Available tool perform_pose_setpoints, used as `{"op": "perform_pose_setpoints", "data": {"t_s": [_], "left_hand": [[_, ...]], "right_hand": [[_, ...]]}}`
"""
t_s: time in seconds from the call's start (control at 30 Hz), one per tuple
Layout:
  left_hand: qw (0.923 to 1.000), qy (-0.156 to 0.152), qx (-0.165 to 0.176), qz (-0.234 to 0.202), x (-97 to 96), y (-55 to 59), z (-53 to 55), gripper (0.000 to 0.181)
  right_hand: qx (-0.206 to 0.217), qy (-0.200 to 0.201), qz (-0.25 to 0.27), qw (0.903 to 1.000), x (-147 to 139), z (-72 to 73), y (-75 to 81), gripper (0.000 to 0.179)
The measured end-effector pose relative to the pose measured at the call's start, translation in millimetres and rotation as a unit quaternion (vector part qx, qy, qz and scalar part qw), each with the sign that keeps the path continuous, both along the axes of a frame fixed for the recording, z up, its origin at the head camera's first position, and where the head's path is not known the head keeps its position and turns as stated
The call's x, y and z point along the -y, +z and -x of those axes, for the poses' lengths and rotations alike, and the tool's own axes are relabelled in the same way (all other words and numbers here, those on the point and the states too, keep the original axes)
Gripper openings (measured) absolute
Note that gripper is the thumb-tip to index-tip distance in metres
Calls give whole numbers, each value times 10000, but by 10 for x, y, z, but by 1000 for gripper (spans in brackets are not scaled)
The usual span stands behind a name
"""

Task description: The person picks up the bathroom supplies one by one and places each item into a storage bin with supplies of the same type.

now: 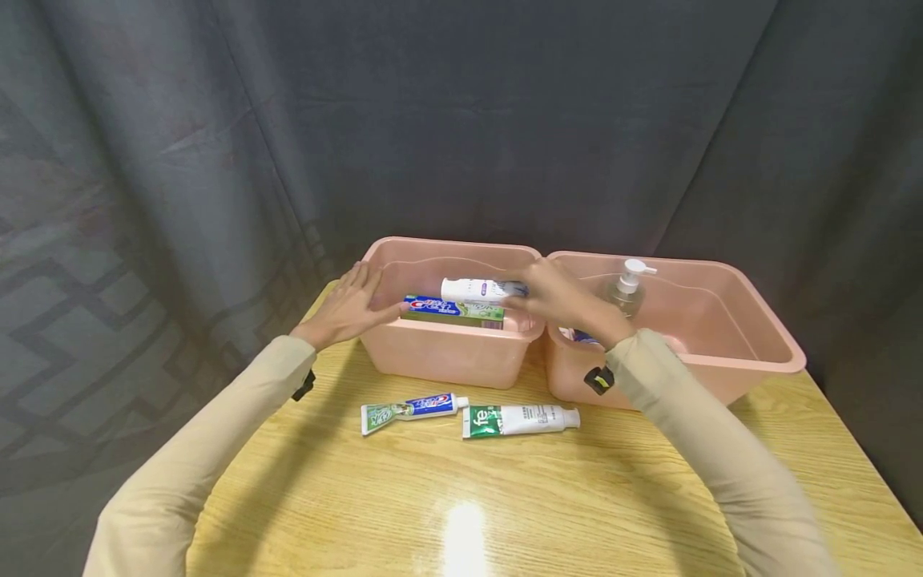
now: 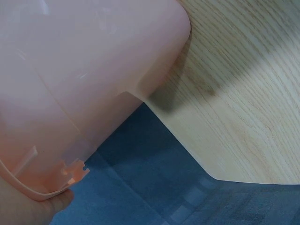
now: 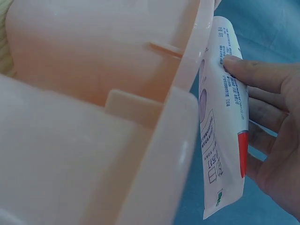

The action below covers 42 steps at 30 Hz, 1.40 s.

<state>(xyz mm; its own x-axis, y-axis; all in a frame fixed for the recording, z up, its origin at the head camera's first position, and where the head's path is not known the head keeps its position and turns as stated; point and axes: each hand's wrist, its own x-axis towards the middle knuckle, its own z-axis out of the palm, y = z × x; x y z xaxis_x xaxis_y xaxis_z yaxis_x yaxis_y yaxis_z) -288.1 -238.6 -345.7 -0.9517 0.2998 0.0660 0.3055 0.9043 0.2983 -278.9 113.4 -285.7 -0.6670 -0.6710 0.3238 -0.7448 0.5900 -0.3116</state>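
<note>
My left hand (image 1: 346,304) rests on the left end of the left pink bin (image 1: 447,353), its fingers extended; the left wrist view shows part of the hand (image 2: 28,208) against the bin's rim. Over that bin, my right hand (image 1: 551,292) holds a white toothpaste tube (image 1: 469,289). In the right wrist view, the tube (image 3: 222,117) is pinched between thumb and fingers, with a red patch and fine print. A blue-and-green toothpaste box (image 1: 450,312) lies inside the left bin, below the tube.
The right pink bin (image 1: 743,365) adjoins the left one. Inside it stand a pump bottle (image 1: 626,296) and a partly hidden dark-blue item (image 1: 580,336). On the wooden table (image 1: 346,497) lie a blue-and-green toothpaste tube (image 1: 411,410) and a green-and-white tube (image 1: 519,420).
</note>
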Motion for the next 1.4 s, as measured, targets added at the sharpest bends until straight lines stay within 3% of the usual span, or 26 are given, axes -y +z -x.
{"op": "perform_pose_setpoints", "data": {"t_s": [0.43,0.67,1.4], "left_hand": [[10000,10,7,-15,-12,-12,14,108],[10000,15,-20,-15,-18,-7,16,108],[10000,8,75,-28,14,-11,1,106]], "right_hand": [[-178,63,-48,9998,152,101,-58,21],[28,-40,-141,9999,217,121,-97,23],[66,-156,-302,9994,434,170,-283,22]]}}
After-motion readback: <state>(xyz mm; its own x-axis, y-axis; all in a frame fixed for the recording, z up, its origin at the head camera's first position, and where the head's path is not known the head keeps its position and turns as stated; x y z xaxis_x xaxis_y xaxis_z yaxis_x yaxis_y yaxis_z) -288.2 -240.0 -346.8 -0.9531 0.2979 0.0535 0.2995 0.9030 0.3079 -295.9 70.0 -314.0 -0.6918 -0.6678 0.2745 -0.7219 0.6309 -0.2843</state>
